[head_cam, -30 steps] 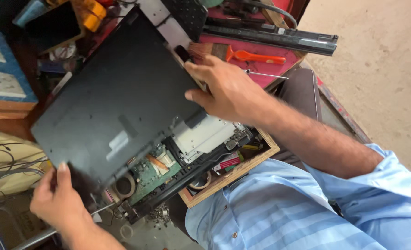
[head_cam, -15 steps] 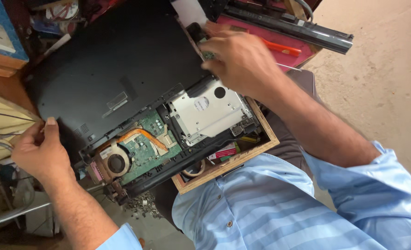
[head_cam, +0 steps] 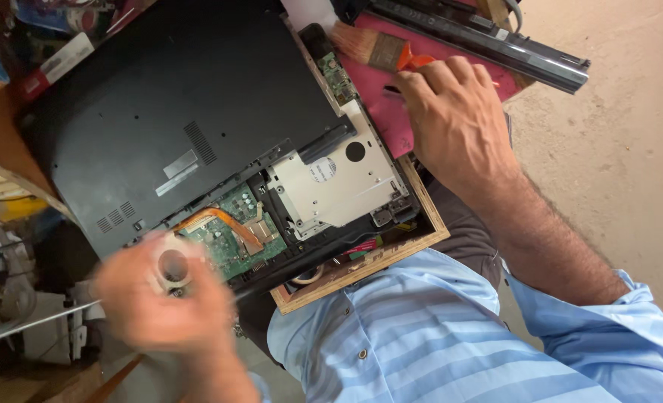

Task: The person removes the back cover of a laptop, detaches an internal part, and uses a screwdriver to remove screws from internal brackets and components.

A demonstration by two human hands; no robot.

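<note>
While the left hand point(head_cam: 160, 298) (blurred) pinches a tape roll point(head_cam: 173, 266), the right hand point(head_cam: 458, 119) rests knuckles-up, fingers curled, grip hidden.

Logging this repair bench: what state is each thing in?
Laptop: upside down, base cover partly off, circuit board showing.
Silver drive: exposed, seated in its bay.
Brush: lying on red mat.
Left hand: blurred, at laptop corner.
Right hand: resting on red mat.

wooden tray point(head_cam: 428, 237) on lap, opened laptop point(head_cam: 190, 127) atop
</note>
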